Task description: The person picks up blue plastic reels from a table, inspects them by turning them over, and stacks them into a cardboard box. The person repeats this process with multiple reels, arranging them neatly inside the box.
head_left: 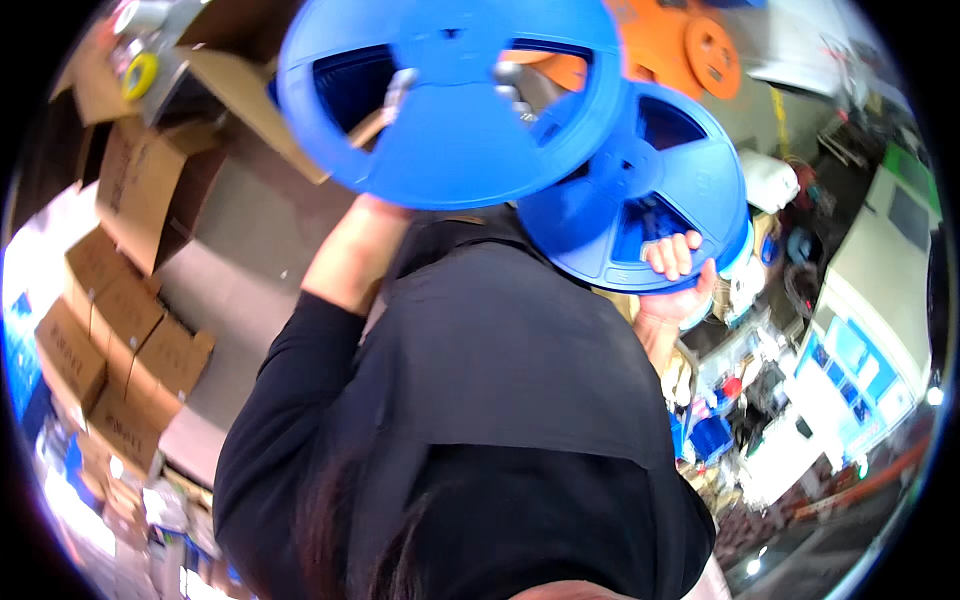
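Note:
I hold two blue plastic reels up in front of me. The larger blue reel (450,100) fills the top middle. My left forearm rises to its lower edge, and my left hand (372,208) is mostly hidden behind it, only the wrist showing. The second blue reel (640,190) sits lower right, partly behind the first. My right hand (678,272) grips its lower rim, fingers curled through a spoke opening. My black-sleeved torso fills the lower middle.
Stacked brown cardboard boxes (120,330) line the left. An open carton (150,60) with a yellow tape roll (140,72) sits top left. Orange reels (690,45) lie top right. A white machine (880,290) and blue bins (712,436) stand right.

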